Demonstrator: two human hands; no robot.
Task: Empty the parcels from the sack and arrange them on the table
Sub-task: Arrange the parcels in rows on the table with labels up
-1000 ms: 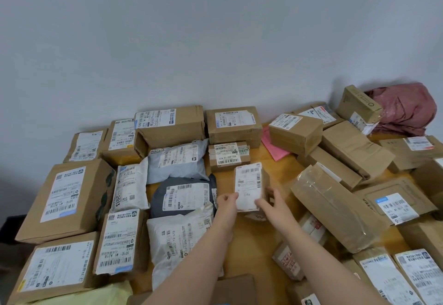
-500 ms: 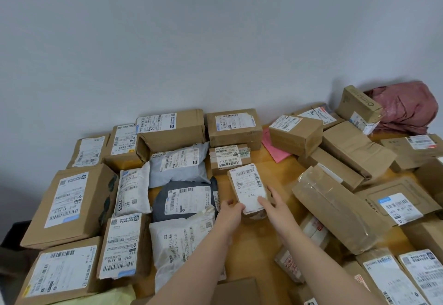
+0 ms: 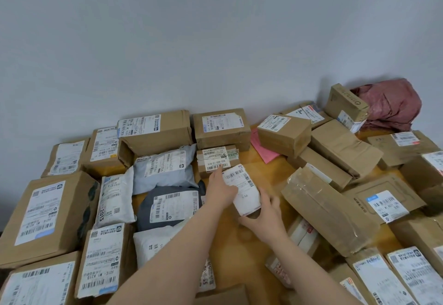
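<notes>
A person sorting deliveries holds a small white-labelled parcel (image 3: 242,189) in both hands over the wooden bench (image 3: 263,175). The left hand (image 3: 219,190) presses along the parcel's left edge, fingers extended toward a small taped box (image 3: 217,161) just beyond them, while the right hand (image 3: 266,216) cups the near right corner from below. Held label-up and slightly tilted, the parcel appears to be on its way into the bare strip of bench beyond the hands, probably to keep its barcode readable like its neighbours. To the left of the hands, parcels lie in ordered rows with labels facing up: a grey mailer (image 3: 165,167), a dark mailer (image 3: 167,206) and cardboard boxes. To the right of the hands, boxes are still jumbled and leaning on one another, including a long taped carton (image 3: 328,211). A crumpled pink sack (image 3: 393,103) lies far beyond the right hand against the wall, apparently emptied.
</notes>
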